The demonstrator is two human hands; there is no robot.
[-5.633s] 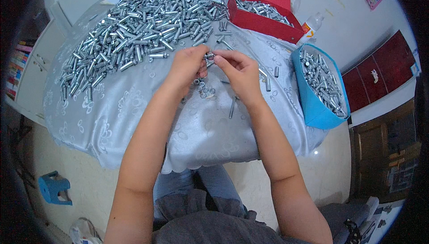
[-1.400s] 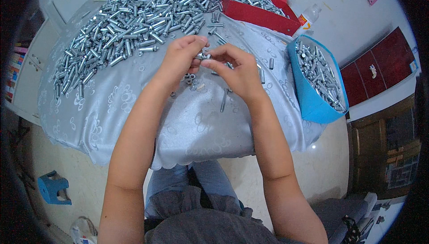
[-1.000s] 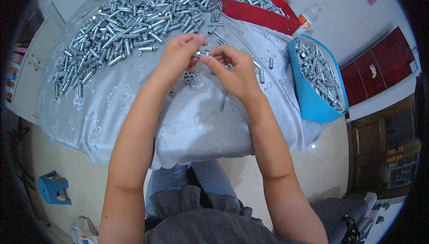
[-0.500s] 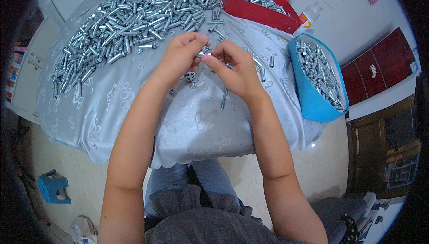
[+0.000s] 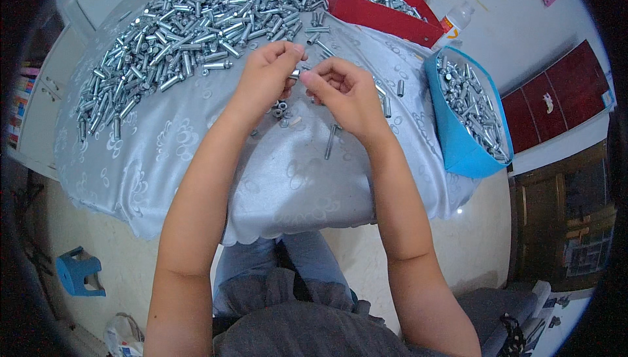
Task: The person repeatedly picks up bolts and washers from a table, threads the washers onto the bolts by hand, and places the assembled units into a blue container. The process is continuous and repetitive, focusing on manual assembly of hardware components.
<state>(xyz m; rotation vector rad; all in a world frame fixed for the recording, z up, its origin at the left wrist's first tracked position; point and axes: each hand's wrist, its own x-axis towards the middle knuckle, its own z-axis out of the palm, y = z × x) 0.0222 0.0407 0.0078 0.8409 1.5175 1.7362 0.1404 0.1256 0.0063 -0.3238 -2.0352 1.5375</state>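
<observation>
Silvery metal is all I can make out of the part (image 5: 296,73) pinched between my two hands, just above the middle of the frame. Only a short bit of it shows in the gap between my thumbs, so I cannot tell its full shape; what shows seems to run left to right, its long axis roughly level across the picture. It looks bright, smooth and cylindrical.

My left hand (image 5: 265,75) is curled, fingertips closed on the part's left end. My right hand (image 5: 343,92) is likewise bent in, thumb and forefinger gripping the right end (the other fingers are folded into the palm, and I cannot tell whether they hold anything more).

Below the hands, on the pale patterned cloth (image 5: 196,160), lie a few small nuts (image 5: 281,108), and a single bolt (image 5: 330,141) lies nearly upright in the picture, slightly tilted. A big heap (image 5: 196,23) of the same silvery bolts fills the upper left of the frame. A red box (image 5: 379,7) with more of them sits at the top centre, and a blue bin (image 5: 458,141), also filled, stands at the right edge of the cloth. A small white bottle (image 5: 454,20) stands just beyond the red box.
</observation>
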